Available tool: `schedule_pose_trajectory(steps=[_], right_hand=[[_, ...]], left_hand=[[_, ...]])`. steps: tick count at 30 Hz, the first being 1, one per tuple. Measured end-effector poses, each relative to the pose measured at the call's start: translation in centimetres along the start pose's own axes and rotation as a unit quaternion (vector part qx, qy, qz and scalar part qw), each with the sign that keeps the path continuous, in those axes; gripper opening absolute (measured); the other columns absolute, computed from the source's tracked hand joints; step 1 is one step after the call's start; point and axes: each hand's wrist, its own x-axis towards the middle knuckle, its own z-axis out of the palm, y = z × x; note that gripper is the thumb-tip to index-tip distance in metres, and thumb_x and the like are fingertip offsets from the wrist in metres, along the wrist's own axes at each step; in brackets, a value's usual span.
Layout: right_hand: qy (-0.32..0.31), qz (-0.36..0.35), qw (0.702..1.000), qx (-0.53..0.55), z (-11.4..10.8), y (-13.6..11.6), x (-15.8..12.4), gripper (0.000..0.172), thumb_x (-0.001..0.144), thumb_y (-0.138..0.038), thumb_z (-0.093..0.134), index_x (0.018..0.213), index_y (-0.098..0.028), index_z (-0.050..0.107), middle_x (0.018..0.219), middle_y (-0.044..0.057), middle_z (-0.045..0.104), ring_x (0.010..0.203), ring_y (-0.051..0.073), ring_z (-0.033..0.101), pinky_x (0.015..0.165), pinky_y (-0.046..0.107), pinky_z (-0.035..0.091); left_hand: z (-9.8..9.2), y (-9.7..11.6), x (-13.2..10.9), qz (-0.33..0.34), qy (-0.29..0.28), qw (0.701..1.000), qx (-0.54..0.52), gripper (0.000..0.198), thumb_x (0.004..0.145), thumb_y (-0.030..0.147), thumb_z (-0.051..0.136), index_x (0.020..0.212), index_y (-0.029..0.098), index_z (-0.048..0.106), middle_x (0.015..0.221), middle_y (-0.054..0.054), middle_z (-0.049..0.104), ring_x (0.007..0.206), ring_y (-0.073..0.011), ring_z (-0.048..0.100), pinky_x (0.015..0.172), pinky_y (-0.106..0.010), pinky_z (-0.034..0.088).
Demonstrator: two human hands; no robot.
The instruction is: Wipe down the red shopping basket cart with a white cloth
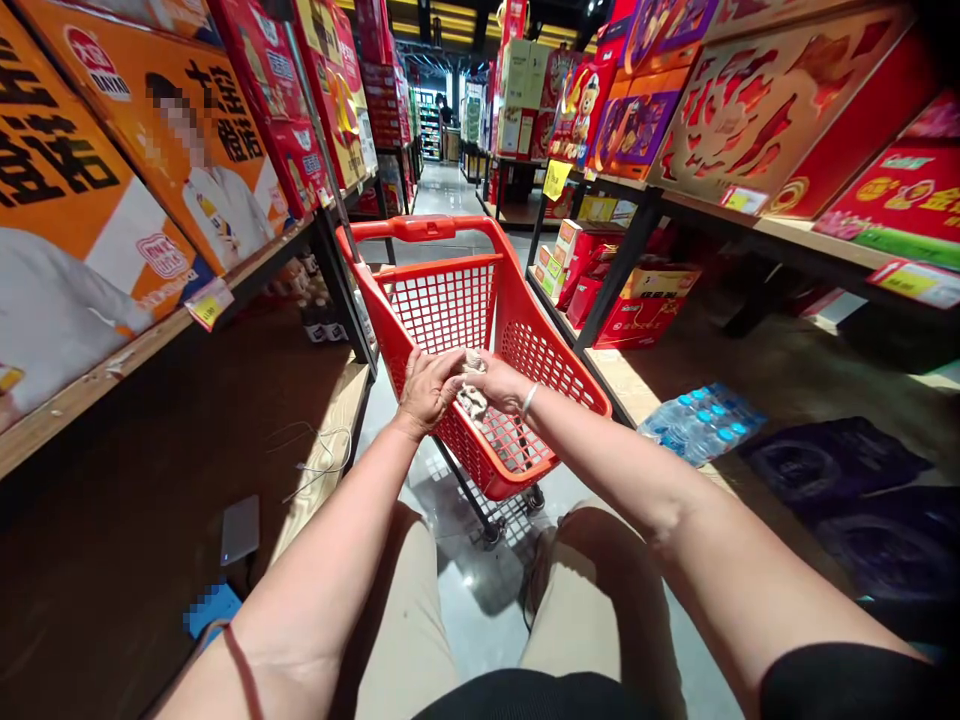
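Observation:
A red plastic shopping cart [450, 300] stands in the aisle right in front of me, its basket empty. Both my hands meet over its near rim. My left hand [426, 388] and my right hand [501, 382] are closed on a small pale crumpled cloth [471, 398] held between them; part of it hangs down inside the basket. A bracelet sits on my right wrist.
Shelves line both sides of the aisle. Orange and red gift boxes [112, 170] fill the upper left shelf, red boxes [780, 110] the upper right. A pack of water bottles [701, 420] lies on the lower right shelf. A small white device [240, 528] and cables lie lower left.

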Motion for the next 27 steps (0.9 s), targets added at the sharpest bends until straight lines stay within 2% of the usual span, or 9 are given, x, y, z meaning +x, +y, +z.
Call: schedule_pose_trajectory(steps=[2, 5, 9, 12, 14, 16, 19, 22, 27], right_hand=[[-0.026, 0.004, 0.999, 0.031, 0.1, 0.2, 0.2, 0.051, 0.067, -0.01, 0.075, 0.109, -0.024, 0.049, 0.089, -0.007, 0.065, 0.072, 0.007, 0.061, 0.071, 0.019, 0.055], [-0.09, 0.087, 0.991, 0.048, -1.0, 0.3, -1.6, 0.056, 0.057, -0.007, 0.075, 0.106, -0.023, 0.051, 0.083, -0.008, 0.065, 0.067, 0.009, 0.062, 0.063, 0.02, 0.056], [-0.145, 0.188, 0.971, -0.023, -3.3, 0.1, -4.7, 0.059, 0.049, -0.005, 0.079, 0.1, -0.021, 0.053, 0.08, -0.007, 0.069, 0.066, 0.012, 0.068, 0.061, 0.023, 0.059], [-0.196, 0.264, 0.942, -0.065, -4.5, 0.0, -5.9, 0.058, 0.049, -0.006, 0.082, 0.099, -0.019, 0.056, 0.082, -0.004, 0.073, 0.069, 0.015, 0.071, 0.063, 0.025, 0.061], [-0.205, 0.287, 0.933, -0.067, -4.6, 0.0, -6.1, 0.056, 0.051, -0.007, 0.083, 0.101, -0.018, 0.058, 0.084, -0.002, 0.075, 0.07, 0.016, 0.073, 0.066, 0.026, 0.062], [-0.182, 0.281, 0.941, -0.05, -4.3, -0.1, -5.7, 0.057, 0.055, -0.007, 0.082, 0.105, -0.019, 0.059, 0.086, -0.001, 0.076, 0.071, 0.015, 0.073, 0.068, 0.025, 0.062], [-0.126, 0.228, 0.966, 0.01, -3.0, -0.4, -4.8, 0.061, 0.058, -0.008, 0.082, 0.113, -0.021, 0.057, 0.094, 0.001, 0.076, 0.074, 0.015, 0.074, 0.07, 0.026, 0.063], [-0.101, 0.182, 0.977, 0.037, -1.6, -0.6, -4.5, 0.063, 0.059, -0.008, 0.082, 0.114, -0.023, 0.056, 0.093, -0.001, 0.074, 0.074, 0.016, 0.072, 0.068, 0.027, 0.063], [-0.131, 0.187, 0.972, -0.047, -1.5, -0.1, -6.4, 0.055, 0.054, -0.005, 0.077, 0.102, -0.022, 0.056, 0.076, -0.008, 0.066, 0.062, 0.011, 0.066, 0.056, 0.02, 0.057]], left_hand=[[0.1, -0.1, -0.1, 0.009, 0.004, 1.0, -0.001, 0.058, 0.104, 0.052, 0.029, 0.147, 0.021, 0.054, 0.136, -0.008, 0.067, 0.127, -0.0244, 0.054, 0.127, -0.053, 0.014], [0.1, -0.1, -0.3, 0.012, 0.009, 1.0, -0.001, 0.059, 0.104, 0.055, 0.029, 0.144, 0.023, 0.058, 0.135, -0.007, 0.069, 0.125, -0.0241, 0.056, 0.127, -0.051, 0.014], [-0.4, 0.1, -0.5, 0.01, -0.001, 1.0, -0.003, 0.055, 0.102, 0.057, 0.034, 0.137, 0.027, 0.064, 0.128, -0.005, 0.073, 0.118, -0.0238, 0.06, 0.125, -0.051, 0.016], [-1.4, -0.4, -0.2, 0.016, -0.01, 1.0, -0.013, 0.052, 0.102, 0.054, 0.036, 0.135, 0.027, 0.065, 0.124, -0.005, 0.074, 0.113, -0.0231, 0.063, 0.119, -0.049, 0.026], [-2.2, -1.0, 0.2, 0.01, 0.014, 1.0, -0.009, 0.049, 0.102, 0.05, 0.036, 0.134, 0.026, 0.066, 0.128, -0.006, 0.073, 0.118, -0.0235, 0.061, 0.115, -0.047, 0.032], [-2.6, -1.8, 0.6, -0.006, 0.053, 0.998, 0.012, 0.045, 0.101, 0.047, 0.037, 0.126, 0.027, 0.069, 0.13, -0.005, 0.071, 0.129, -0.025, 0.055, 0.119, -0.049, 0.028], [-2.3, -2.6, 0.8, -0.025, 0.076, 0.996, 0.041, 0.042, 0.101, 0.045, 0.036, 0.099, 0.028, 0.074, 0.116, -0.003, 0.075, 0.135, -0.0262, 0.051, 0.123, -0.052, 0.016], [-1.5, -2.7, 0.5, -0.037, 0.092, 0.994, 0.046, 0.046, 0.1, 0.04, 0.032, 0.08, 0.025, 0.07, 0.102, -0.006, 0.074, 0.128, -0.0265, 0.055, 0.116, -0.05, 0.026], [-1.0, -2.1, 0.1, -0.056, 0.099, 0.993, 0.035, 0.042, 0.099, 0.035, 0.033, 0.083, 0.026, 0.071, 0.101, -0.006, 0.073, 0.127, -0.0272, 0.053, 0.11, -0.048, 0.031]])
